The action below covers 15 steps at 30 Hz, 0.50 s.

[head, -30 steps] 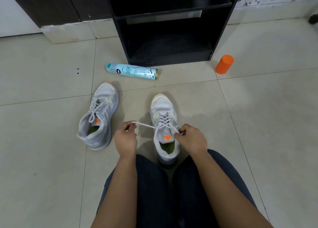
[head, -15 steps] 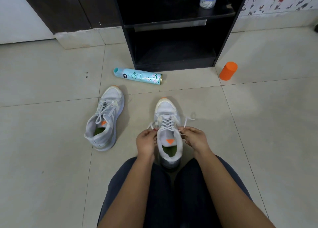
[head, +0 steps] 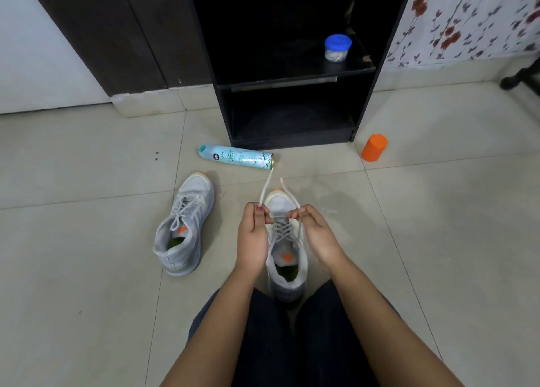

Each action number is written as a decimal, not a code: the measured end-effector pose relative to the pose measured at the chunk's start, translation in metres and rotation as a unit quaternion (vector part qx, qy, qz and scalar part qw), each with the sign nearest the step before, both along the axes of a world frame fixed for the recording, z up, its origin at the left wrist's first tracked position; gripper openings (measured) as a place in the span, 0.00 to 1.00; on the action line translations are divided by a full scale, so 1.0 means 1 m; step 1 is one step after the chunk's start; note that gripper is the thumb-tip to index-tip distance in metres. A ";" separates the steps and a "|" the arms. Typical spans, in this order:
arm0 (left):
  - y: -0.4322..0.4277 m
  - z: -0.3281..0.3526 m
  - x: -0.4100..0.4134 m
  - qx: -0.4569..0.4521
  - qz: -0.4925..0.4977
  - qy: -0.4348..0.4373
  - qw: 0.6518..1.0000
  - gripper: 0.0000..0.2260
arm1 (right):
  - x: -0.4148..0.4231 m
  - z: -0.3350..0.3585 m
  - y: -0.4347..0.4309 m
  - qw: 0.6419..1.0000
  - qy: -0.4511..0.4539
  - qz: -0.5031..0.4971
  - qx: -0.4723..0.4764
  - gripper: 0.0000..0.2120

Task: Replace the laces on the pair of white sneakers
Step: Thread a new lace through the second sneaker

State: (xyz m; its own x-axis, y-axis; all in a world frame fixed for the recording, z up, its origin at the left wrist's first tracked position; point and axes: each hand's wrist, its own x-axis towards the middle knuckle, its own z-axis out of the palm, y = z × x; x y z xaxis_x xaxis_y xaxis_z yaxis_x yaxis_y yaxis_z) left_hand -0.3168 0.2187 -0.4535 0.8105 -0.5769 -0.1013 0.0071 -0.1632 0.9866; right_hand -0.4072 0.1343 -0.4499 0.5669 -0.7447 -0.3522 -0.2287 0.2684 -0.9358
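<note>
Between the knees, on the floor [head: 87, 269]: white sneaker [head: 285, 255], toe pointing away; laces crossed over its tongue
Left hand [head: 252, 234]: fingers curled; thumb and forefinger pinching left lace end [head: 265, 189]; end sticks up and away past the toe
Right hand [head: 317, 231]: fingers curled, pinching right lace end [head: 289, 192] over the toe
Second sneaker [head: 184, 226]: left of the first, apart from it; laced; on the floor
Far side of floor: spray can [head: 236, 157] lying flat before black shelf unit [head: 292, 74]; orange cylinder [head: 374, 148] by its right corner; blue-lidded jar [head: 337, 48] on its shelf
</note>
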 end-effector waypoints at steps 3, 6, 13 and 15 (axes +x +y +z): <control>-0.005 0.017 0.004 -0.015 -0.011 -0.039 0.999 0.12 | 0.005 0.021 -0.005 0.999 -0.045 -0.006 -0.026 0.12; -0.005 0.033 0.001 -0.031 -0.013 -0.071 0.997 0.10 | 0.006 0.039 -0.008 0.994 -0.089 -0.022 -0.051 0.10; -0.008 0.046 -0.003 -0.038 0.021 -0.065 0.997 0.06 | 0.005 0.053 0.003 0.989 -0.133 -0.062 -0.011 0.08; -0.009 0.049 -0.006 -0.045 0.036 -0.031 0.998 0.06 | 0.005 0.054 0.008 0.983 -0.155 -0.097 0.012 0.07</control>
